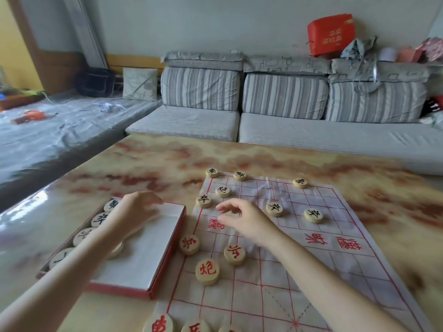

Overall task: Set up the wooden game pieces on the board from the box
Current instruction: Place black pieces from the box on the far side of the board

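Note:
A white paper board [335, 267] with a red grid lies on the table. Round wooden pieces stand on it: black-lettered ones at the far side, such as a piece [204, 200] near the left edge, and red-lettered ones nearer me, such as one [207, 271]. A red-edged box [148, 250] with a white lining sits left of the board, and several pieces [99, 219] line its left side. My left hand [137, 207] hovers blurred over the box's far end; whether it holds a piece is unclear. My right hand [242, 218] hovers over the board's left middle, fingers apart and empty.
The table [143, 159] has a glossy cream and red marbled top. A grey striped sofa [287, 111] runs along its far side, with a red carton [330, 37] and bags on its back. A covered surface with clutter lies to the left.

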Demonstrator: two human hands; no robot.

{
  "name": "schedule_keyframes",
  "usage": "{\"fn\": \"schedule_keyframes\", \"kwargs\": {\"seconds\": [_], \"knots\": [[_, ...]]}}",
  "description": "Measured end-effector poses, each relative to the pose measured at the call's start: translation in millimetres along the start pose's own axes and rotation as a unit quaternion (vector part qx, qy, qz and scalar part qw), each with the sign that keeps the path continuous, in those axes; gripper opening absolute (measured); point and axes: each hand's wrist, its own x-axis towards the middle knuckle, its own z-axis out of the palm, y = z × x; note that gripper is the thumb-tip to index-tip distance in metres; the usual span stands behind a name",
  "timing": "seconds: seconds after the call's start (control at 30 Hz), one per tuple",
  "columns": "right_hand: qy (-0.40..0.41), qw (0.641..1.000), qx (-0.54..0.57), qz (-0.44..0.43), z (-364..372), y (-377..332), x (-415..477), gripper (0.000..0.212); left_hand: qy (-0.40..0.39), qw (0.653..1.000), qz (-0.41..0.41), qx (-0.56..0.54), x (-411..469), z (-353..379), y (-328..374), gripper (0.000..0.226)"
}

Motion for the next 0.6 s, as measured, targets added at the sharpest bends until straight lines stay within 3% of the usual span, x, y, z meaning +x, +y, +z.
{"fn": "schedule_keyframes", "kwargs": {"seconds": [0.13,0.23,0.33,0.47,0.6], "knots": [[-0.023,1.000,0.013,-0.005,37.0,-16.7,10.2,0.021,0.004,0.997,-0.021,0.074,-13.5,-4.1,-34.9,0.017],[-0.032,0.999,-0.004,-0.014,54.0,-23.2,13.9,0.018,-0.025,0.990,-0.056,0.124,-20.0,-2.6,-45.4,0.035],[-0.029,0.999,-0.012,-0.015,61.4,-25.2,15.3,0.012,0.006,0.980,-0.038,0.197,-22.9,2.7,-52.9,0.036],[-0.042,0.999,-0.012,-0.007,66.6,-25.3,12.9,0.019,0.058,0.978,-0.041,0.196,-23.1,11.9,-61.9,0.037],[-0.050,0.999,-0.005,-0.003,76.0,-25.8,11.6,0.015,0.053,0.977,-0.039,0.201,-22.8,18.7,-66.5,0.050]]}}
